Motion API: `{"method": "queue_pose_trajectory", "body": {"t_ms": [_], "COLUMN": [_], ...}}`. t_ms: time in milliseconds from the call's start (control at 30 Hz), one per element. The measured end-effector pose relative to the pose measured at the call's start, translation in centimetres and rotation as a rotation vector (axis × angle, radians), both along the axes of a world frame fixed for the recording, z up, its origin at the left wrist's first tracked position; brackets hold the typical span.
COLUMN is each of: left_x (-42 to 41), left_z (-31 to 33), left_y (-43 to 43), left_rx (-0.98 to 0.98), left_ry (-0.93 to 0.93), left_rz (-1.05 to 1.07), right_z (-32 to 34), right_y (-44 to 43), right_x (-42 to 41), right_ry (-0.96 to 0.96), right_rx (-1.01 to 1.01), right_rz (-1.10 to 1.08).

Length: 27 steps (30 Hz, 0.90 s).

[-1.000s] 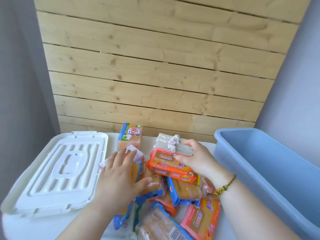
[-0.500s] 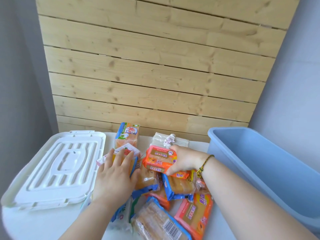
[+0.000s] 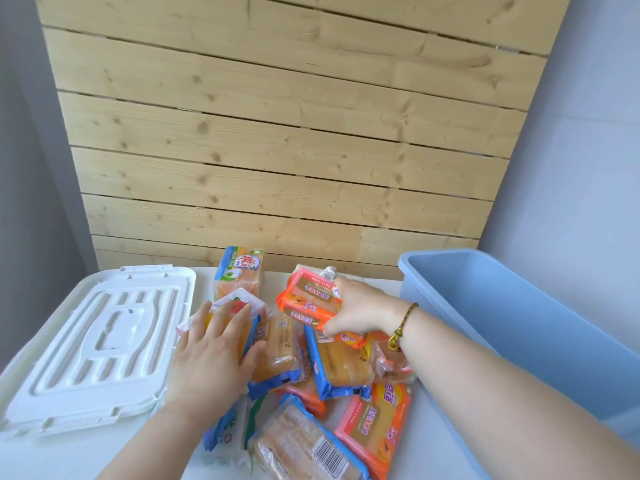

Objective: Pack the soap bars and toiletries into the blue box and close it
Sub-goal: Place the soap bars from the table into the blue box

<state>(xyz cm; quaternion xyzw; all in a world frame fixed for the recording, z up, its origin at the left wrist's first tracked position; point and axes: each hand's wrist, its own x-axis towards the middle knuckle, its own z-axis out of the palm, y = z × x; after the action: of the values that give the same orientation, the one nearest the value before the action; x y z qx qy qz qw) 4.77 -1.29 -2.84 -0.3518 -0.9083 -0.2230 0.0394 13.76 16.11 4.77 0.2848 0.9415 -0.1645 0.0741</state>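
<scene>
A heap of wrapped soap bars (image 3: 332, 368) lies in the middle of the white table. My right hand (image 3: 360, 308) is shut on an orange soap pack (image 3: 308, 301) and holds it tilted above the heap. My left hand (image 3: 214, 351) rests flat, fingers spread, on a yellow soap bar in a white and blue wrapper (image 3: 239, 306) at the heap's left side. The blue box (image 3: 512, 327) stands open to the right, with nothing visible inside. Its white lid (image 3: 90, 348) lies flat on the left.
One upright soap pack (image 3: 239, 271) stands at the back by the wooden slat wall (image 3: 277, 133). A pink and orange pack (image 3: 377, 424) and a clear-wrapped bar with a barcode (image 3: 301, 448) lie at the near edge. Grey walls close in on both sides.
My right hand has closed on the orange pack and lifted it off the heap, tipping it up. My left hand stays on the yellow bar.
</scene>
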Motion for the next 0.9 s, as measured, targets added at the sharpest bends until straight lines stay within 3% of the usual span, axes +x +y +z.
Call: {"method": "queue_pose_trajectory", "body": {"t_ms": [100, 233, 367, 433, 567, 767, 900], "left_x": [0.6, 3.1, 6.0, 7.3, 9.4, 11.4, 11.0], "left_z": [1.1, 4.4, 7.4, 8.0, 7.5, 6.7, 6.0], "left_y": [0.2, 2.8, 8.6, 12.5, 17.9, 21.5, 21.6], "left_rx": [0.009, 0.207, 0.46, 0.498, 0.37, 0.29, 0.311], "left_ry": [0.053, 0.116, -0.39, -0.625, -0.825, -0.848, -0.853], "left_rz": [-0.012, -0.191, -0.374, -0.381, -0.384, -0.474, -0.533], "right_z": [3.2, 7.5, 9.2, 8.8, 6.3, 2.9, -0.6], "right_y": [0.9, 3.8, 7.6, 9.4, 12.0, 15.1, 16.1], "right_x": [1.5, 5.7, 10.7, 12.9, 15.6, 13.3, 10.6], "right_ry": [0.162, 0.281, 0.223, 0.144, -0.107, -0.605, -0.676], "right_rx": [-0.084, 0.007, 0.133, 0.213, 0.339, 0.352, 0.372], "right_rz": [-0.004, -0.008, -0.1, -0.154, -0.14, -0.002, 0.114]}}
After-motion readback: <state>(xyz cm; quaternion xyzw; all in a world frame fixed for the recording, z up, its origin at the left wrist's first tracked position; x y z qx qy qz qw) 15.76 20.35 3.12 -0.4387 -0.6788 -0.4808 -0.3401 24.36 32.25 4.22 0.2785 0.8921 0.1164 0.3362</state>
